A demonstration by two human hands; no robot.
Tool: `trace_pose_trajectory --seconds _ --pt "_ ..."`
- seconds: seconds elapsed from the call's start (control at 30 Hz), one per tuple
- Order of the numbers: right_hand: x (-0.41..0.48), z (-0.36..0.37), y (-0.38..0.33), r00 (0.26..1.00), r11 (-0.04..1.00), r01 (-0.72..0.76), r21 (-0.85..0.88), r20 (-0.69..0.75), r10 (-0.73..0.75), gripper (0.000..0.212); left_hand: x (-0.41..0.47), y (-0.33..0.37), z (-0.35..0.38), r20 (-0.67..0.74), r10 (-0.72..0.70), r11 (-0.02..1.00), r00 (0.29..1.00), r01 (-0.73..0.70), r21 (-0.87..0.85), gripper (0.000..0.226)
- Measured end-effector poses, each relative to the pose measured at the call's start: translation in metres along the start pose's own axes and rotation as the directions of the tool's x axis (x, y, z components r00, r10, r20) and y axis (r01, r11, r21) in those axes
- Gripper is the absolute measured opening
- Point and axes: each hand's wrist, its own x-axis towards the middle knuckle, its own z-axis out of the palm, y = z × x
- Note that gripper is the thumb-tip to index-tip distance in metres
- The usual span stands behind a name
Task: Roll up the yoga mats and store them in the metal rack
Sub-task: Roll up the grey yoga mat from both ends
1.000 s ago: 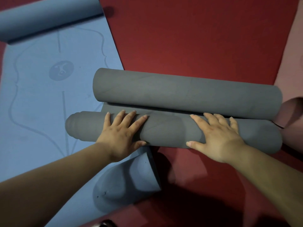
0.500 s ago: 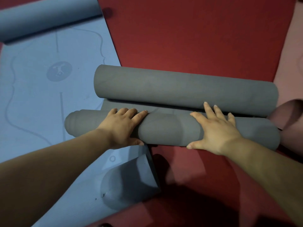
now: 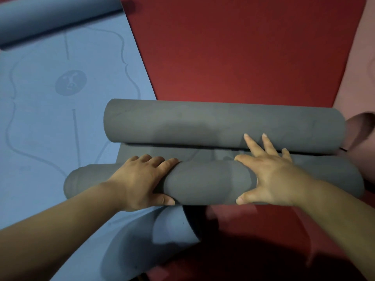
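A grey yoga mat lies across the red floor, rolled from both ends. Its far roll (image 3: 203, 122) is thick and even. The near roll (image 3: 203, 183) lies close behind it, with a narrow flat strip of mat between them. My left hand (image 3: 140, 179) grips the near roll left of its middle, fingers curled over the top and thumb on the near side. My right hand (image 3: 272, 175) presses on the near roll right of the middle, fingers straight, their tips reaching the far roll. No metal rack is in view.
A blue mat (image 3: 50, 128) lies flat at the left, its far end rolled up (image 3: 50, 15) and its near corner curled (image 3: 162, 230) under the grey roll. A pink mat (image 3: 361, 67) lies at the right. Red floor (image 3: 233, 47) stretches beyond.
Both hands have pushed the near roll forward, narrowing the flat strip. My left fingers have curled over the roll; my right fingertips now reach the far roll.
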Motion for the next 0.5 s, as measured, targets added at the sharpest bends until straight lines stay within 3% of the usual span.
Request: trace_pose_trajectory --seconds 0.27,0.5 --pt "0.002 0.022 0.001 1.0 0.998 0.012 -0.055 -0.006 -0.012 0.114 -0.001 0.009 0.015 0.053 -0.021 0.999 0.998 0.023 -0.037 0.104" --pt "0.009 0.025 -0.004 0.99 0.998 -0.033 -0.049 -0.135 0.026 0.109 -0.006 0.019 0.021 -0.068 -0.123 0.992 0.99 0.123 -0.007 0.092"
